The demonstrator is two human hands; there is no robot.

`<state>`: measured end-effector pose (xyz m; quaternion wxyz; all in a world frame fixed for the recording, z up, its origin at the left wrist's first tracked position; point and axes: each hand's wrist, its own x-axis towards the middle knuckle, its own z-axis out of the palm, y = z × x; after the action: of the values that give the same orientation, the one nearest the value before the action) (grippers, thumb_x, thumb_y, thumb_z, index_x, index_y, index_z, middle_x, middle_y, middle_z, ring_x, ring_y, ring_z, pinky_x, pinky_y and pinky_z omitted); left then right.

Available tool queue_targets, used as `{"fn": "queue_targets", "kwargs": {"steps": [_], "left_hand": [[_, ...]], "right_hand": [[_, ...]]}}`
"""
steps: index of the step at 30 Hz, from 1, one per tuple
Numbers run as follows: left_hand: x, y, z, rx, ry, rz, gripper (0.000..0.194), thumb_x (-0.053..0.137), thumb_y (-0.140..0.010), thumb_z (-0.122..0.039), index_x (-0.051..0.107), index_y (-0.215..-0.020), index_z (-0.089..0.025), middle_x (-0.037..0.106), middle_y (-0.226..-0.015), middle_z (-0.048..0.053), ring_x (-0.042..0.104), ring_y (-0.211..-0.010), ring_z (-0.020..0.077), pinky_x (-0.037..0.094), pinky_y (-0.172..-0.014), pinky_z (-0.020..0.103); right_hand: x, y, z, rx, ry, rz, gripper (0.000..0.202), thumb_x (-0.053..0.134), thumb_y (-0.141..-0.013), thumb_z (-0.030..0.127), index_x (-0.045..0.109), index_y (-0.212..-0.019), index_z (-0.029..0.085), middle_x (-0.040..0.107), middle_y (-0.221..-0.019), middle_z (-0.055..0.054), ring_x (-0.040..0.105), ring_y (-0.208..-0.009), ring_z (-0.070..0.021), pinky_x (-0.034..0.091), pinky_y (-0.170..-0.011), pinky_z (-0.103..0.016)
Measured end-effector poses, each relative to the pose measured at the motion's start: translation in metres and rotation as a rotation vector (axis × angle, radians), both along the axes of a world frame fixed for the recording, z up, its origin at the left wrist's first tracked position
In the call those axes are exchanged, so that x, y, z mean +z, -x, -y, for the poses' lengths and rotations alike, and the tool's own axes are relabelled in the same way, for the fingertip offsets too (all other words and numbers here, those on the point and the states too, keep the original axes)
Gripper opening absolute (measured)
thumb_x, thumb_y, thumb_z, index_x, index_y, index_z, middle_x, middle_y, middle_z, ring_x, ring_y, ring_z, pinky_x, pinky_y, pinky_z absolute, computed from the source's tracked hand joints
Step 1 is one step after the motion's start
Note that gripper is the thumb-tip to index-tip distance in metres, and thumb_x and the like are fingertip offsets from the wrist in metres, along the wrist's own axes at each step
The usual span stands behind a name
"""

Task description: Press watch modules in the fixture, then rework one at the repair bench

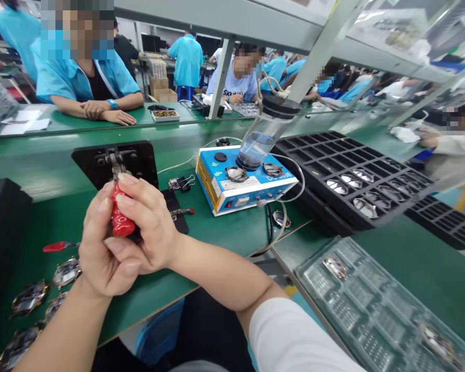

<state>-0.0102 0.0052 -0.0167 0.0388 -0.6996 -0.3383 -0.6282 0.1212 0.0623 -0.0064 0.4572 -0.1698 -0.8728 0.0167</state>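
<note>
Both hands close around the red handle [123, 223] of a toggle clamp, which is mounted on a black plate [141, 155]. From the left, my left hand [98, 253] wraps it, palm turned inward. My right hand [155, 227] presses from the other side, its fingertips lying over the red grip. Whatever lies under the clamp is hidden by my hands. Beside my left wrist are several watch cases [31, 298] with shiny faces. A red-handled tool [56, 247] lies just left of my left hand. Right of the plate is a binder clip [186, 182].
A blue dispenser box [251, 186] carries a clear cylinder [258, 147] and watch cases. Black compartment trays [318, 165] stand at the right, with a clear plastic tray [358, 315] nearer me. A black foam box [3, 232] edges the left. Co-workers sit across the bench.
</note>
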Motion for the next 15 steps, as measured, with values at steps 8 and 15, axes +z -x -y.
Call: {"fn": "queue_targets", "kwargs": {"steps": [8,15], "left_hand": [[-0.0036,0.0013,0.0006,0.04,0.016,-0.032,0.094,0.063,-0.088,-0.072,0.035,-0.17,-0.036,0.044,-0.174,0.007,0.046,-0.157,0.0435,0.029,-0.134,0.069],[-0.0043,0.0019,0.0,0.028,0.025,-0.017,0.095,0.064,-0.086,-0.073,0.035,-0.17,-0.038,0.043,-0.175,0.006,0.045,-0.158,0.0434,0.03,-0.134,0.069]], "right_hand": [[-0.0006,0.0001,0.0006,0.043,-0.077,-0.186,0.058,0.06,-0.101,0.054,0.052,-0.145,0.017,0.052,-0.166,-0.016,0.039,-0.163,-0.0235,0.04,-0.135,-0.046],[-0.0014,0.0004,0.001,0.023,-0.017,-0.175,0.053,0.055,-0.102,0.056,0.057,-0.143,0.023,0.055,-0.166,-0.009,0.045,-0.16,-0.0226,0.043,-0.133,-0.049]]}}
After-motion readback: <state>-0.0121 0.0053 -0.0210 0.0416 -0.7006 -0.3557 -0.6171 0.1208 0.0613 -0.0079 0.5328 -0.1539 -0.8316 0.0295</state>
